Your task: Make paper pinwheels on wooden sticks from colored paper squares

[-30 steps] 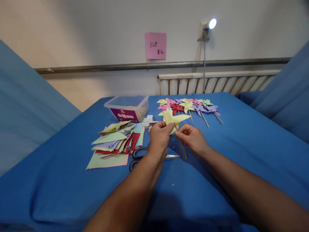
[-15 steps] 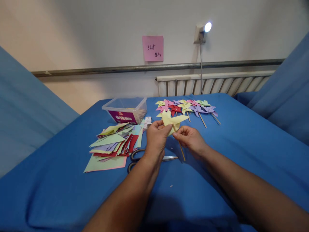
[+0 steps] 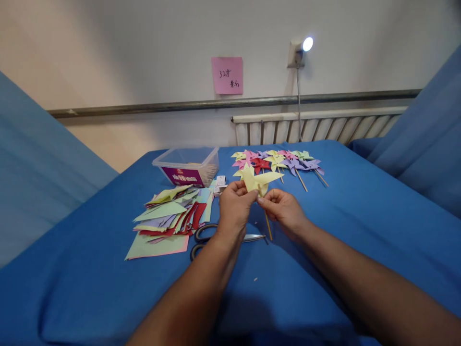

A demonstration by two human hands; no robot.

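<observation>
A pale yellow paper pinwheel (image 3: 262,179) is held up over the middle of the table. My left hand (image 3: 236,204) pinches its lower left part between thumb and fingers. Just below the paper, my right hand (image 3: 283,209) is closed on the thin wooden stick (image 3: 268,228), which hangs down from the pinwheel. Where stick and paper meet is partly covered by my fingers. Scissors (image 3: 254,238) with dark handles lie under my left wrist, their blades pointing right.
Stacked coloured paper (image 3: 162,211) lies on the left, before a clear plastic box (image 3: 207,175) with a purple label. Small boxes (image 3: 220,182) stand beside it. Several finished pinwheels (image 3: 293,166) lie at the back of the blue-covered table (image 3: 360,230). Curtains (image 3: 428,125) hang at both sides.
The stick's lower end has swung slightly left and now stands more upright. Both hands keep nearly the same place and grip.
</observation>
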